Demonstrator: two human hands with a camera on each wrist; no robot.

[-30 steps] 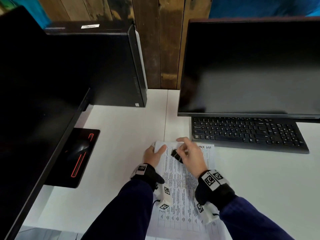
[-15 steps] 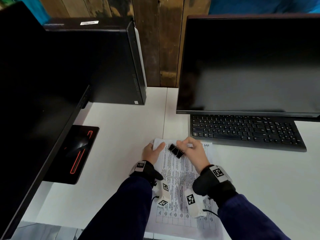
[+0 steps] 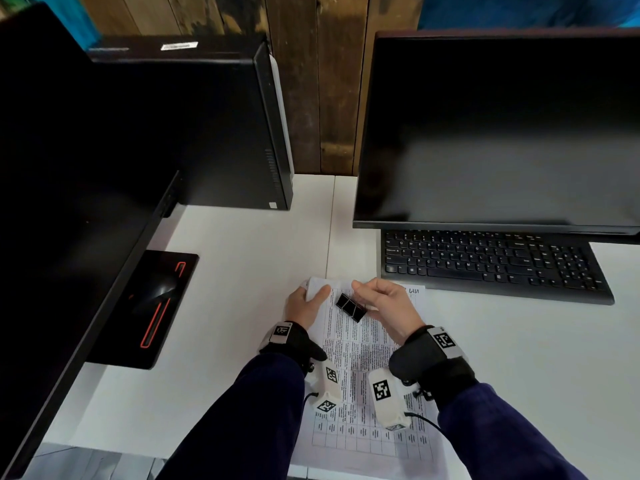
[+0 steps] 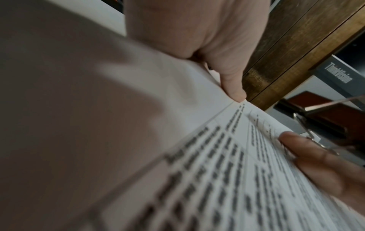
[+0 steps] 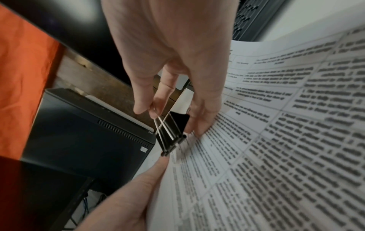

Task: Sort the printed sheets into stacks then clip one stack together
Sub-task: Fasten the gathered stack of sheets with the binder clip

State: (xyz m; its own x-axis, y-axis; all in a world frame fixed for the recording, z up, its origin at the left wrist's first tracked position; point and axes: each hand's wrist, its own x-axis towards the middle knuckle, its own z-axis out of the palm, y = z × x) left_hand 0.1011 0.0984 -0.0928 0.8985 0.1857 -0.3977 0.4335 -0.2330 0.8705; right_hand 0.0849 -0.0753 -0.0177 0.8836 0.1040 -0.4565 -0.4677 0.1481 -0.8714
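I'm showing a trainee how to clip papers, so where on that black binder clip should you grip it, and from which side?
Pinch the two wire handles of the binder clip together, coming from behind its closed spine, as the right hand does. The handles stick out away from the sheets, and the mouth faces the paper edge held by the left hand.

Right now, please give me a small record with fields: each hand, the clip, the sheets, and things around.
left hand: grips the top left corner of the printed sheets, thumb on top
right hand: fingers pinch the wire handles of the binder clip
binder clip: black, at the stack's top edge
printed sheets: stack with tables of text, lying on the white desk
nearby: keyboard, monitor, computer tower
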